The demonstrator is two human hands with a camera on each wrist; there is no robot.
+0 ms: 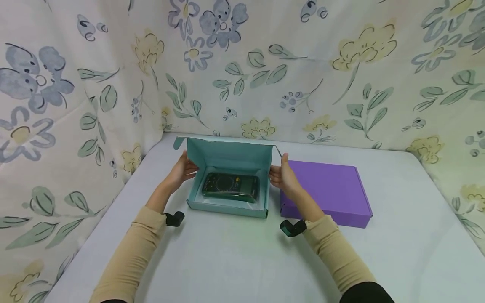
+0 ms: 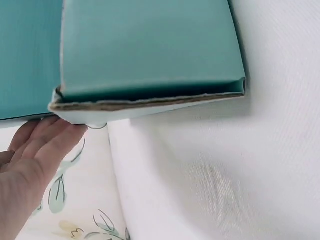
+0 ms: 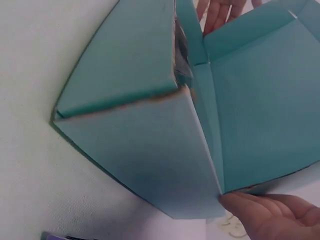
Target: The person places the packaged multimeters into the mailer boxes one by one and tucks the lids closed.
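Observation:
A teal cardboard box [image 1: 227, 209] stands on the white table with its lid [image 1: 235, 153] raised at the back. Inside lies a dark digital multimeter [image 1: 230, 186] in clear plastic, its dial and buttons facing up. My left hand [image 1: 181, 171] is at the box's left side; in the left wrist view its straight fingers [image 2: 47, 140] touch beneath the lid near the hinge corner. On the opposite side is my right hand [image 1: 285, 179], thumb up beside a lid flap, fingers extended against the box. The right wrist view shows its fingertips [image 3: 240, 202] at the lid's lower edge.
A closed purple box [image 1: 326, 189] lies just right of the teal one, partly behind my right hand and forearm. A floral curtain [image 1: 265, 75] hangs behind the table and along its left side. Both wrists carry small black cameras [image 1: 293, 228].

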